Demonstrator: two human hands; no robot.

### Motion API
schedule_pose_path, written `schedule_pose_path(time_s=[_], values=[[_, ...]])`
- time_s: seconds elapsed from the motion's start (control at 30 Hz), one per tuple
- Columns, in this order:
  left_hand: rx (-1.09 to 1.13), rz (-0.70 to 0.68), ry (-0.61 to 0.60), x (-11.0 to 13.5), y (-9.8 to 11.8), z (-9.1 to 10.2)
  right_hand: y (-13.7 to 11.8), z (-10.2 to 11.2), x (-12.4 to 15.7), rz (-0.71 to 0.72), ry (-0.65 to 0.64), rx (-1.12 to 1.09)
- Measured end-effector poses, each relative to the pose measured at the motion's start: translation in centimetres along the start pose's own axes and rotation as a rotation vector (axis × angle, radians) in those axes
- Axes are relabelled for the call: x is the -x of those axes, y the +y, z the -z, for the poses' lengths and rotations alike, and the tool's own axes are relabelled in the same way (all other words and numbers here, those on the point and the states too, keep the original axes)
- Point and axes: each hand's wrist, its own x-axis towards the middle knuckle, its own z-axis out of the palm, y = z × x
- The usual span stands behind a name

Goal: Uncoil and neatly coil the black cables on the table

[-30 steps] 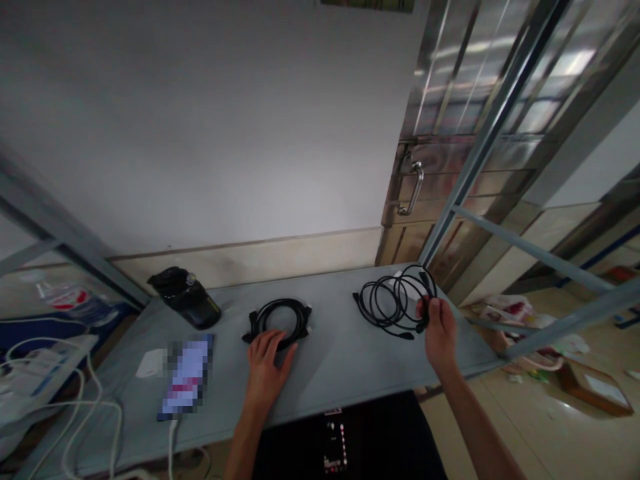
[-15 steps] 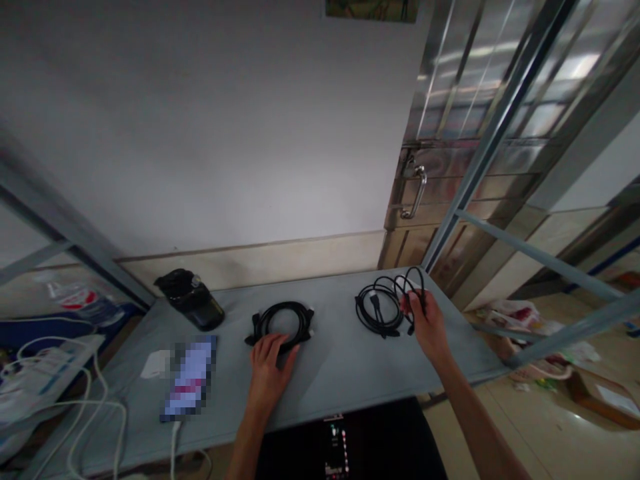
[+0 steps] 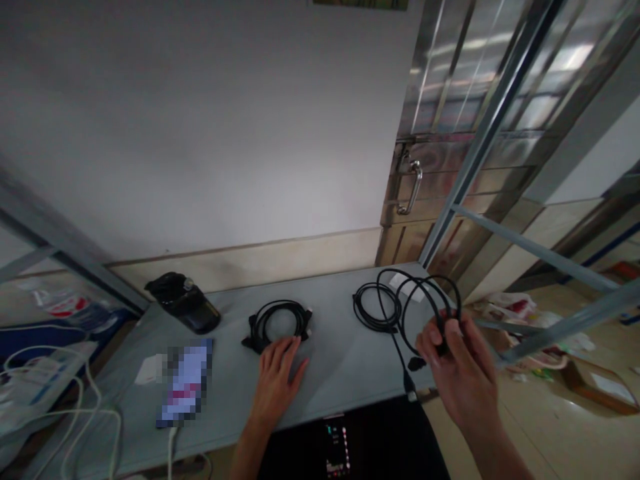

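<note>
My right hand (image 3: 463, 370) is closed round a looped black cable (image 3: 434, 288), lifted over the right side of the grey table (image 3: 330, 373). One plug (image 3: 410, 385) of that cable dangles near the front edge. Behind it a second coiled black cable (image 3: 376, 327) lies on the table. Toward the middle rests another bundle of coiled black cable (image 3: 280, 323) with several connectors. My left hand (image 3: 280, 370) lies with its fingers stretched out at the near edge of this bundle, gripping nothing; whether the fingertips touch it I cannot tell.
A dark bottle (image 3: 184, 303) lies tilted at the back left, with a phone (image 3: 187, 383) and white paper (image 3: 150, 369) in front. White cables (image 3: 117, 427) trail at far left. A white card (image 3: 407, 287) is at the back right. Metal posts (image 3: 473, 173) frame the table.
My right hand has lifted the looped cable off the right-hand coil and drawn it toward me and rightward. My left hand has shifted slightly nearer and right, off the middle bundle.
</note>
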Motion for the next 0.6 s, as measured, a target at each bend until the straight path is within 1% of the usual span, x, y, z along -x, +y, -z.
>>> schedule_pose_path(time_s=[0.07, 0.13, 0.2, 0.27, 0.33, 0.37, 0.43, 0.53, 0.6], values=[[0.028, -0.039, -0.039, 0.5, 2.1, -0.1, 0.8, 0.0, 1.6, -0.111, -0.019, -0.049], [0.087, -0.055, -0.088, 1.0, 5.0, -0.3, 1.8, -0.1, 3.0, -0.215, -0.042, -0.077], [0.159, -0.104, -0.196, 1.4, 8.4, -0.6, 2.5, -0.2, 4.2, -0.301, -0.071, -0.078], [0.211, -0.160, -0.300, 1.8, 11.4, -1.0, 3.0, -0.3, 5.0, -0.353, -0.099, -0.074], [0.249, -0.204, -0.356, 2.3, 13.3, -1.5, 3.3, -0.3, 5.5, -0.365, -0.111, -0.073], [0.268, -0.212, -0.372, 2.6, 13.7, -1.6, 3.5, -0.3, 5.7, -0.366, -0.113, -0.071], [0.309, -0.206, -0.397, 3.4, 13.6, -1.7, 3.7, 0.1, 5.7, -0.367, -0.104, -0.059], [0.350, -0.190, -0.433, 5.0, 11.9, -0.9, 4.4, 1.0, 5.6, -0.372, -0.052, -0.039], [0.333, -0.195, -0.446, 6.0, 10.7, -0.1, 5.2, 1.6, 5.7, -0.387, -0.025, -0.031]])
